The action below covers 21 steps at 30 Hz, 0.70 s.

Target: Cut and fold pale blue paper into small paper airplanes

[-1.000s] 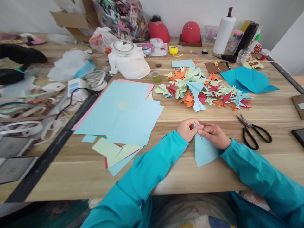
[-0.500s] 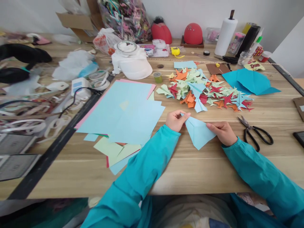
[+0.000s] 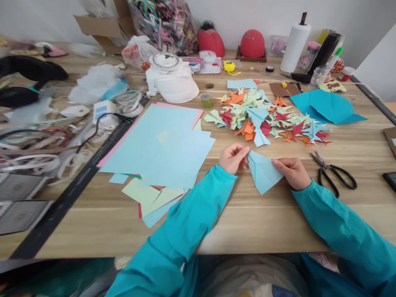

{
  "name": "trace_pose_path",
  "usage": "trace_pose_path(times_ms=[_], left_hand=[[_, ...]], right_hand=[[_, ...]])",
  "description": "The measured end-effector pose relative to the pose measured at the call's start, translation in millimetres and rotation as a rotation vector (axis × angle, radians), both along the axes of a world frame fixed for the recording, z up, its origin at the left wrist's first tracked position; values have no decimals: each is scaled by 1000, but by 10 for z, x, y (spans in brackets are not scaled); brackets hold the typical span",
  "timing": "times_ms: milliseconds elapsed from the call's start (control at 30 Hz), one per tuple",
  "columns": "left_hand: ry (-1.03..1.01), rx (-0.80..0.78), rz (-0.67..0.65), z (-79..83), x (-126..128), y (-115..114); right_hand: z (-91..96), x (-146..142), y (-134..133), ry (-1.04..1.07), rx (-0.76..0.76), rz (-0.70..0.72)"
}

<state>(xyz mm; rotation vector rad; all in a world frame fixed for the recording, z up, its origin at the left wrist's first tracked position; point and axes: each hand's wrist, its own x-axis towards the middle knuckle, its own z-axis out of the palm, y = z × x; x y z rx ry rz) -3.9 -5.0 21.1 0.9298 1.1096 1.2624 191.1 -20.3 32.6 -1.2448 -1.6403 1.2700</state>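
A light blue sheet of folded paper (image 3: 264, 173) is stretched between my two hands above the wooden table, with crease lines showing and one corner pointing down toward me. My left hand (image 3: 232, 158) pinches its upper left corner between thumb and fingers. At the upper right edge, my right hand (image 3: 292, 171) grips the paper, thumb on top. Just beyond the hands lies a heap of folded paper figures (image 3: 256, 113) in green, orange, red and blue. Left of my left hand, large light blue paper sheets (image 3: 154, 144) are stacked over pink and green ones.
Scissors (image 3: 328, 171) with black handles lie right of my right hand. A larger teal folded paper (image 3: 328, 105) rests behind them. A white cap (image 3: 173, 82) and a yellow tape measure (image 3: 229, 66) sit farther back. Cables and plastic bags (image 3: 95, 84) crowd the left side.
My left hand has moved slightly right, and the paper's left corner has folded inward, so the paper looks narrower. My right hand has shifted slightly right and still holds its edge.
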Motion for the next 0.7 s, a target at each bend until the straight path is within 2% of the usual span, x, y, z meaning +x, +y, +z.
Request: trace_pose_path(times_ms=[200, 300, 400, 467, 533, 700], left_hand=[[-56, 12, 83, -24, -14, 0], [-85, 19, 50, -55, -11, -9], [-120, -34, -82, -64, 9, -42], [-129, -57, -181, -54, 25, -70], [-131, -55, -229, -40, 34, -91], [-127, -14, -131, -12, 17, -101]], right_hand=[[13, -37, -41, 46, 55, -61], [-38, -1, -42, 45, -53, 13], [-66, 54, -10, 142, -210, 37], [-34, 80, 22, 244, -285, 10], [28, 93, 51, 311, -349, 50], [82, 95, 64, 334, -425, 190]])
